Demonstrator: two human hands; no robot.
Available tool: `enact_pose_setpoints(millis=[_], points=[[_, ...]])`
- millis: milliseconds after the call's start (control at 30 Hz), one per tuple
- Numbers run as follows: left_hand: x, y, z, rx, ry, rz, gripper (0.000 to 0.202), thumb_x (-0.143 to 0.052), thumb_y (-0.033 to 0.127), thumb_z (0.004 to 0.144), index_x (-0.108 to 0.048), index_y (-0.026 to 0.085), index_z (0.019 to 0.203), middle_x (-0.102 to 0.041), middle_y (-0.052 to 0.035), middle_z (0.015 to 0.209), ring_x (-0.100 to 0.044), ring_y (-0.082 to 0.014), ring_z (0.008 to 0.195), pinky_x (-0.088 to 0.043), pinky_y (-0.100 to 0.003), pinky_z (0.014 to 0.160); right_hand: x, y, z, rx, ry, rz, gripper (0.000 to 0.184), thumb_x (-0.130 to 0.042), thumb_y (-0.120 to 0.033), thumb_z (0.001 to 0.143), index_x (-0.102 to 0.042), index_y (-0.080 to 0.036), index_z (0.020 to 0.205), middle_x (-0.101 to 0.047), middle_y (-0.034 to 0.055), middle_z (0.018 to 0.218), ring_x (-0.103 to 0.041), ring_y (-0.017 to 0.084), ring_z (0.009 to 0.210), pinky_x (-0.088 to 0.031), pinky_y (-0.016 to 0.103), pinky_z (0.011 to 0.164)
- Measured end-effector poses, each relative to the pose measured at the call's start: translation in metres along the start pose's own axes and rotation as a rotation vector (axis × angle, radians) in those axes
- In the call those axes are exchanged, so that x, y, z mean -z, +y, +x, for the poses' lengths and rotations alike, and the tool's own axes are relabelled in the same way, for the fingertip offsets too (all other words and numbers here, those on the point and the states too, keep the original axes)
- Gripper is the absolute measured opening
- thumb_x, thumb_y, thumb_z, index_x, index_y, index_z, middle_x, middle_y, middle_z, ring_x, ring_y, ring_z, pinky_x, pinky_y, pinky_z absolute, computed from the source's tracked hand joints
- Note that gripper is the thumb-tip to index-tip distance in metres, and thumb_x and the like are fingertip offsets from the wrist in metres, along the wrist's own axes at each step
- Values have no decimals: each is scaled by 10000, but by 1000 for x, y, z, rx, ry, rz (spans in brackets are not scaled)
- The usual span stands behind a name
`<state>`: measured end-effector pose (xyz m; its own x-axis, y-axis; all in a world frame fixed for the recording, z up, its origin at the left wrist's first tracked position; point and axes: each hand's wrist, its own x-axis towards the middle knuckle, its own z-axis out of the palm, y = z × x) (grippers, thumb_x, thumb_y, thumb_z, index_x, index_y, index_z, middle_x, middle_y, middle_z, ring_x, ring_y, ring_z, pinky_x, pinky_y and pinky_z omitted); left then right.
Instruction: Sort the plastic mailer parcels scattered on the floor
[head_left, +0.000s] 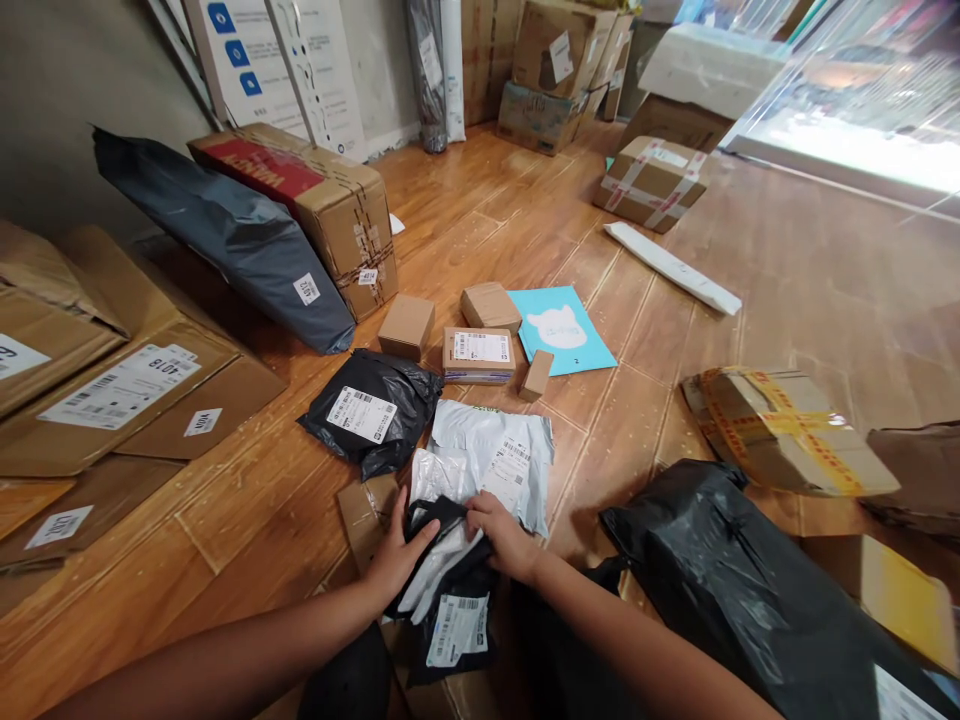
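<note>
Both my hands rest on a small pile of mail bags on the wooden floor in front of me. My left hand (pixel 399 556) grips the left edge of a black poly bag (pixel 455 610) with a white label. My right hand (pixel 501 538) pinches the same bag's top right, fingers curled. Under the bag lie white and grey poly bags (pixel 495 450) with shipping labels. A black labelled bag (pixel 371 408) lies just beyond them to the left.
Small cardboard boxes (pixel 478 353) and a teal envelope (pixel 562 328) lie further out. Large flat cartons (pixel 112 390) and a grey bag (pixel 225 235) line the left wall. A big black bag (pixel 750 590) and a taped parcel (pixel 787 430) sit on my right.
</note>
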<state>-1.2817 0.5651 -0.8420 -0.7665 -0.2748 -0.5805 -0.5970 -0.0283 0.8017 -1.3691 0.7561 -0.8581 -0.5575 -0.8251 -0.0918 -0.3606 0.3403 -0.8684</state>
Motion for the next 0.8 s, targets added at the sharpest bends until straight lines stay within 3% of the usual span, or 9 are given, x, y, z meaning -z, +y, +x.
enact_pose_setpoints(millis=[100, 200, 333, 400, 500, 633, 700, 800], points=[[14, 2, 0, -15, -197, -8, 927, -610, 711, 542, -437, 142, 1253, -493, -183, 1357, -432, -319, 1279, -318, -435, 1092, 9, -17, 6, 63, -107, 41, 314, -525, 42, 509, -501, -198, 710, -515, 7, 914, -517, 174, 834, -399, 283, 738], [23, 1, 6, -35, -381, 36, 725, -756, 587, 448, -625, 172, 1028, -662, -119, 1141, -558, -331, 1120, -390, -436, 1030, 13, -29, 29, 68, -135, 49, 329, -546, 63, 525, -458, -202, 698, -484, -20, 840, -499, 152, 773, -382, 250, 676], [21, -5, 18, 30, -261, 70, 647, -816, 317, 385, -655, 154, 990, -689, -122, 1092, -578, -351, 1084, -386, -451, 1029, 4, -30, 61, -3, -20, 23, 316, -680, 7, 590, -499, -204, 741, -526, -14, 859, -521, 177, 843, -416, 280, 743], [19, -8, 24, 62, -182, 47, 634, -777, 334, 435, -638, 149, 1025, -672, -131, 1137, -579, -334, 1101, -405, -427, 1018, -5, -25, 70, -63, 74, -3, 333, -752, -44, 584, -545, -202, 792, -548, 13, 927, -519, 209, 920, -430, 325, 814], [17, -8, 27, 136, -151, -2, 609, -734, 432, 509, -632, 137, 1032, -704, -139, 1052, -649, -310, 977, -492, -410, 899, -20, -20, 77, -164, 224, -45, 431, -824, -168, 576, -581, -195, 931, -546, 68, 1043, -489, 265, 1026, -420, 412, 911], [15, -3, 27, 210, -159, -12, 611, -798, 467, 454, -653, 144, 953, -741, -107, 877, -679, -316, 856, -510, -426, 825, -36, -23, 82, -286, 335, -89, 669, -846, -306, 570, -515, -172, 1136, -531, 122, 1132, -476, 300, 1091, -422, 471, 967], [15, -1, 28, 257, -170, -11, 593, -815, 502, 420, -672, 136, 864, -744, -108, 803, -684, -319, 801, -514, -422, 788, -32, -29, 76, -302, 366, -112, 758, -824, -346, 607, -447, -147, 1234, -486, 162, 1237, -431, 316, 1173, -387, 485, 1028], [24, 0, 27, 358, -230, -51, 609, -787, 608, 424, -698, 120, 777, -743, -119, 757, -690, -292, 730, -527, -370, 710, -1, -41, 36, -218, 382, -145, 678, -691, -395, 758, -372, -144, 1302, -411, 189, 1341, -366, 310, 1260, -337, 507, 1085]])
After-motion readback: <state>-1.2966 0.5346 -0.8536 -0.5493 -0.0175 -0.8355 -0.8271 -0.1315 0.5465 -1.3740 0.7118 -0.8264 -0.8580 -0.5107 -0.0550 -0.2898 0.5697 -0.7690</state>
